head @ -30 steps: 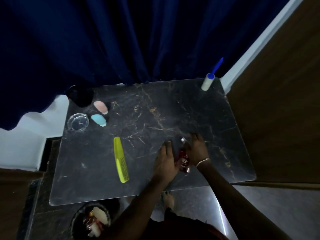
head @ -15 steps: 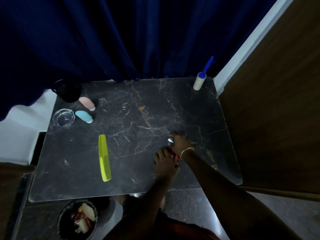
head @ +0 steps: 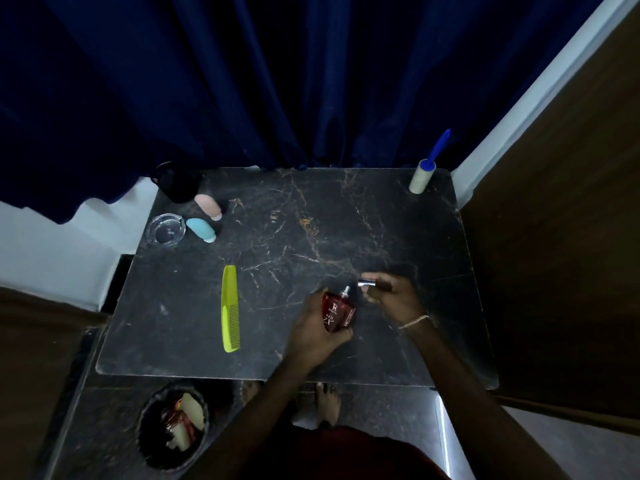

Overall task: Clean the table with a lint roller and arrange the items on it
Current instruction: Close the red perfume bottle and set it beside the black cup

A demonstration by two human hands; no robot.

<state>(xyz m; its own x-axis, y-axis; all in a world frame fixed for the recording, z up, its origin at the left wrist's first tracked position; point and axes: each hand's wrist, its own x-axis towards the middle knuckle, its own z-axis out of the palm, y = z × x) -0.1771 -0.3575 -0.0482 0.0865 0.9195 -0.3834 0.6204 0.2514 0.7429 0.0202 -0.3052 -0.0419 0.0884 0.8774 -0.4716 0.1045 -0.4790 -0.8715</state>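
Several items sit spread over the dark marble tabletop [head: 398, 237], so your arranging looks only partly done. At the far left you have a clear glass dish [head: 165, 229], with a blue bottle [head: 201, 230] just beside it and a pink bottle [head: 208, 207] a little behind, near a black container [head: 178, 183] at the back corner. Moving right, a yellow-green comb [head: 230, 308] lies flat by itself, well apart from that cluster. Next, your left hand [head: 317, 332] has its grip wrapped around a red perfume bottle [head: 338, 311], tilted, its sprayer bare. Just beside it, your right hand [head: 393, 296] pinches a small silver cap [head: 367, 282], held apart from the bottle. Far right, at the back corner, the lint roller [head: 425, 171] stands upright, untouched by either hand. You probably need to cap the bottle, set it down, then place the comb. Whether the surface has been rolled cannot be told; pale smudges show near the comb.
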